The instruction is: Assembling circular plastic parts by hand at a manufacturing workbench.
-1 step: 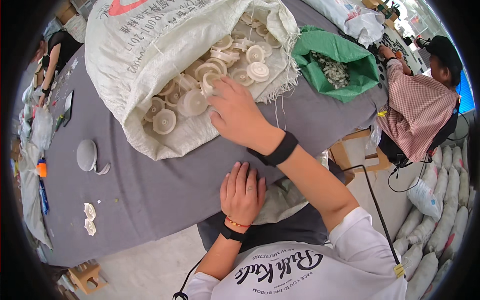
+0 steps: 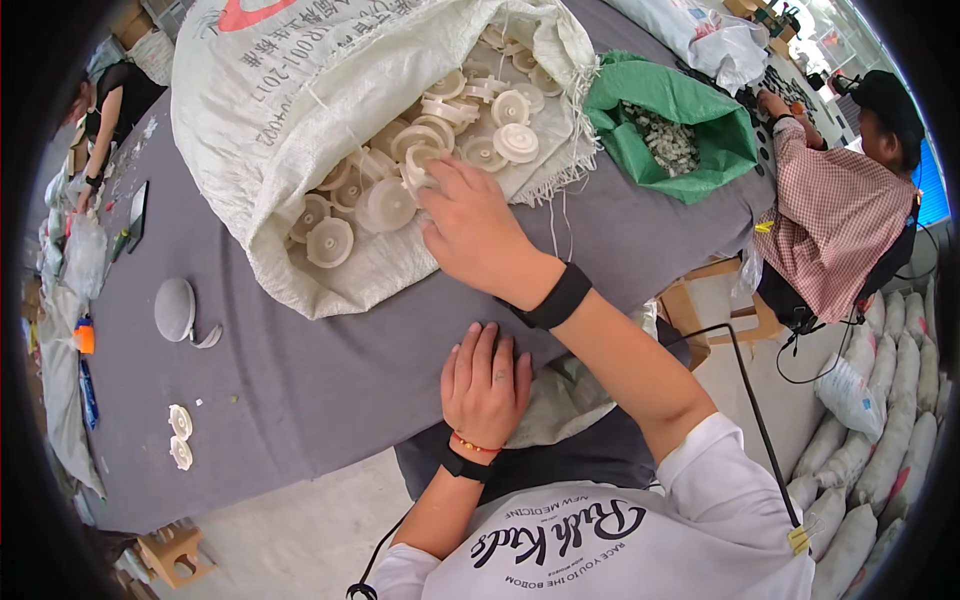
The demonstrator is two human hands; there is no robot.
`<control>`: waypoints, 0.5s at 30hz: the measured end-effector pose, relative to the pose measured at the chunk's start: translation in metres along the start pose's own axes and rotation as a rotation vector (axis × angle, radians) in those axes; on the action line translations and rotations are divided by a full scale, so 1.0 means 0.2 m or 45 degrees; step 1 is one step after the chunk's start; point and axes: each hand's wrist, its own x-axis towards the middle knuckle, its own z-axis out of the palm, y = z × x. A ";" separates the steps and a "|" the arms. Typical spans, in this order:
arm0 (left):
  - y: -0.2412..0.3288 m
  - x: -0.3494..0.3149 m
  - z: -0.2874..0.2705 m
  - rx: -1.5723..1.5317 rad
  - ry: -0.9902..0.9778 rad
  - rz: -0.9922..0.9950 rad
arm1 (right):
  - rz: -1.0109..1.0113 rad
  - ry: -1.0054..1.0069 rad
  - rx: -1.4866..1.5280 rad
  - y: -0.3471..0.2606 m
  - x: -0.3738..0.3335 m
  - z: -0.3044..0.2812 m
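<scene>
My right hand (image 2: 475, 220) reaches into the mouth of a white woven sack (image 2: 300, 110) lying on its side. Its fingertips touch a translucent white plastic disc (image 2: 421, 163), while the thumb stands apart from the fingers below. Around it lie several more round plastic discs with raised hubs, such as one disc (image 2: 329, 242) near the sack's lower lip. Flat on the grey-covered table (image 2: 330, 390), close to its near edge, rests my left hand (image 2: 486, 385), holding nothing with its fingers extended.
Right of the sack stands a green bag (image 2: 615, 115) with whitish bits inside. Left on the table are a grey rounded object with a strap (image 2: 175, 311) and two small cream parts (image 2: 180, 437). A person in a checked shirt (image 2: 825, 210) works at right; another person (image 2: 110, 110) at far left.
My right hand has shifted very slightly to the right at the sack mouth. My left hand keeps its place on the table.
</scene>
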 end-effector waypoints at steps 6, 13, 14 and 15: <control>-0.01 -0.03 -0.02 -0.015 -0.039 -0.006 | 0.492 0.035 0.798 -0.08 -0.25 -0.32; 0.09 0.00 -0.12 -1.457 -0.238 -0.434 | 1.310 0.031 2.404 -0.19 -0.75 -0.61; 0.13 0.00 -0.14 -1.921 -0.440 -0.671 | 1.354 0.005 2.262 -0.21 -0.81 -0.62; 0.15 -0.03 -0.13 -1.970 -0.577 -0.790 | 1.299 0.111 2.071 -0.23 -0.83 -0.61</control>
